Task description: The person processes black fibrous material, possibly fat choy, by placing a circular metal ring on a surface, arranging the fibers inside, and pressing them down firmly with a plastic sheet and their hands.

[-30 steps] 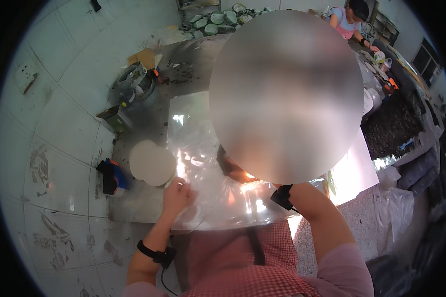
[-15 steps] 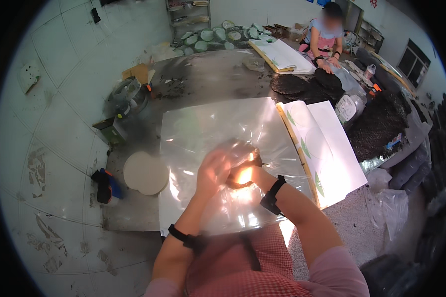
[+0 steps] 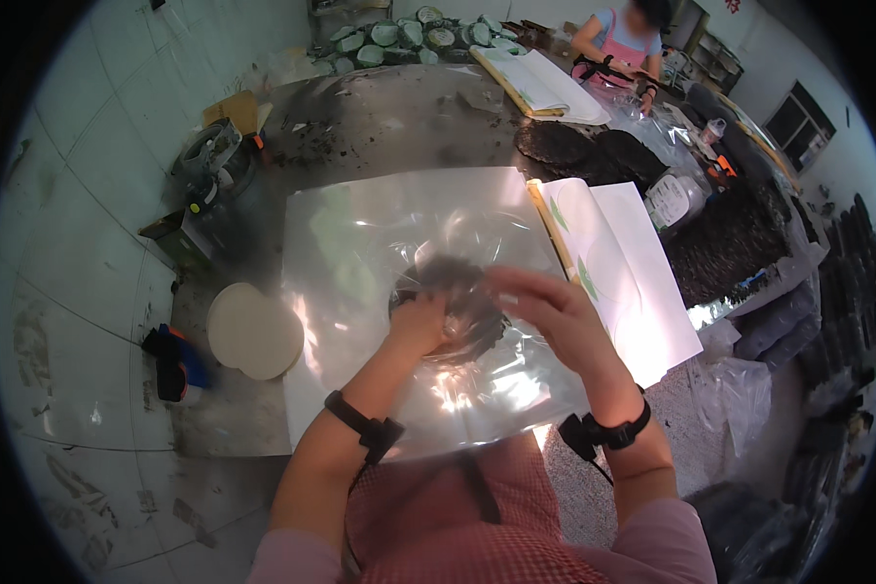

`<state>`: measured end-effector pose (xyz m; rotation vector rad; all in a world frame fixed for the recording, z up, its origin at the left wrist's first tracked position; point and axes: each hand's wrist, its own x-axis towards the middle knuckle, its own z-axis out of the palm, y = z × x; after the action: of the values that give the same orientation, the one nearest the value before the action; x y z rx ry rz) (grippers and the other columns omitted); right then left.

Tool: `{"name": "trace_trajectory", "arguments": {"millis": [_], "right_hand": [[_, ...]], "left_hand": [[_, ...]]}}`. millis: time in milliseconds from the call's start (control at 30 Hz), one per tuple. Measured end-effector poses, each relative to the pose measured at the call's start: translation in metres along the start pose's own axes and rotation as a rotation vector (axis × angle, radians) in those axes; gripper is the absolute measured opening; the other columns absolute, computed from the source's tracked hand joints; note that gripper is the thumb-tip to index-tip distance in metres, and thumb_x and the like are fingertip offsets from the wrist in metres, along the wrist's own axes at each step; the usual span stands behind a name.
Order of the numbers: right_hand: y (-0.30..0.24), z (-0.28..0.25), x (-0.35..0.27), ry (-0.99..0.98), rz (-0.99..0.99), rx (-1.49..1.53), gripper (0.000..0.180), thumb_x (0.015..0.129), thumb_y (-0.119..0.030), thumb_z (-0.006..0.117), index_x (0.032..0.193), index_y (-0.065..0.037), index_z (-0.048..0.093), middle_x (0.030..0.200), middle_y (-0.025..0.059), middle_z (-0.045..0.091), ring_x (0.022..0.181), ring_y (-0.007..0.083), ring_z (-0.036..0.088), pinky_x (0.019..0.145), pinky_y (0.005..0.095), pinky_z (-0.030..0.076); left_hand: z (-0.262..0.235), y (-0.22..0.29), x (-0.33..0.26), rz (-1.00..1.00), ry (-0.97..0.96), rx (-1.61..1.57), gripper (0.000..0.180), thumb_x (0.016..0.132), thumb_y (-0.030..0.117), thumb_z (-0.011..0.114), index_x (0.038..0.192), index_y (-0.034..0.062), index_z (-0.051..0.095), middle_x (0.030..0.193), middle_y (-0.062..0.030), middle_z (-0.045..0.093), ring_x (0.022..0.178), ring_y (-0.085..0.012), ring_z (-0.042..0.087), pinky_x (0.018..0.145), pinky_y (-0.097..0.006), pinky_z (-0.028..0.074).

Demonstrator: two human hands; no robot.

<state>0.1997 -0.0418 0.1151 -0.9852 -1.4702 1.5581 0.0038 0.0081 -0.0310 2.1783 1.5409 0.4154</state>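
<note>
A large clear plastic sheet (image 3: 360, 243) lies spread on the grey worktable (image 3: 389, 117) in front of me. At its middle sits a dark round cake (image 3: 457, 287), with the film gathered up around it. My left hand (image 3: 420, 321) is closed on the bunched film at the cake's near left side. My right hand (image 3: 545, 307) rests on the film at the cake's right, fingers bent over it. Both wrists wear black bands.
White paper sheets (image 3: 623, 263) lie to the right of the film. A round pale disc (image 3: 255, 331) sits at the left table edge. More dark round cakes (image 3: 574, 146) and a heap of dark loose material (image 3: 730, 243) lie beyond. Another person (image 3: 618, 44) works at the far end.
A second ago a blurred patch covered the table's middle. The plastic sheet now lies flatter and wider, and both my hands have moved forward and closed in on the dark cake under the film.
</note>
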Motion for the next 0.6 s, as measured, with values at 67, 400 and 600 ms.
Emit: {"name": "trace_trajectory", "arguments": {"millis": [67, 400, 600], "right_hand": [[-0.001, 0.028, -0.054, -0.493, 0.13, -0.268, 0.031, 0.093, -0.019, 0.054, 0.119, -0.003, 0.06, 0.105, 0.0098, 0.068, 0.098, 0.0227, 0.065, 0.099, 0.0353, 0.042], [0.103, 0.003, 0.0, 0.116, -0.304, -0.94, 0.049, 0.076, -0.039, 0.071, 0.113, -0.007, 0.062, 0.124, 0.0163, 0.055, 0.117, 0.0326, 0.052, 0.101, 0.0434, 0.038], [0.161, -0.001, 0.09, -0.16, -0.146, -1.07, 0.038, 0.078, -0.043, 0.06, 0.099, -0.012, 0.069, 0.106, 0.0089, 0.066, 0.097, 0.0242, 0.062, 0.084, 0.0357, 0.048]], "left_hand": [[0.008, -0.002, 0.004, -0.022, -0.022, 0.087, 0.06, 0.073, 0.039, 0.071, 0.12, 0.0087, 0.048, 0.114, -0.0182, 0.055, 0.094, -0.0346, 0.062, 0.076, -0.043, 0.051], [0.01, 0.002, 0.014, -0.012, -0.161, 0.19, 0.058, 0.078, 0.034, 0.063, 0.126, 0.0066, 0.047, 0.122, -0.0207, 0.053, 0.099, -0.0354, 0.061, 0.079, -0.042, 0.051], [0.003, -0.036, 0.029, -0.09, -0.142, -1.037, 0.038, 0.079, 0.009, 0.057, 0.116, 0.0075, 0.059, 0.116, -0.0185, 0.058, 0.107, -0.0326, 0.057, 0.089, -0.04, 0.046]]}}
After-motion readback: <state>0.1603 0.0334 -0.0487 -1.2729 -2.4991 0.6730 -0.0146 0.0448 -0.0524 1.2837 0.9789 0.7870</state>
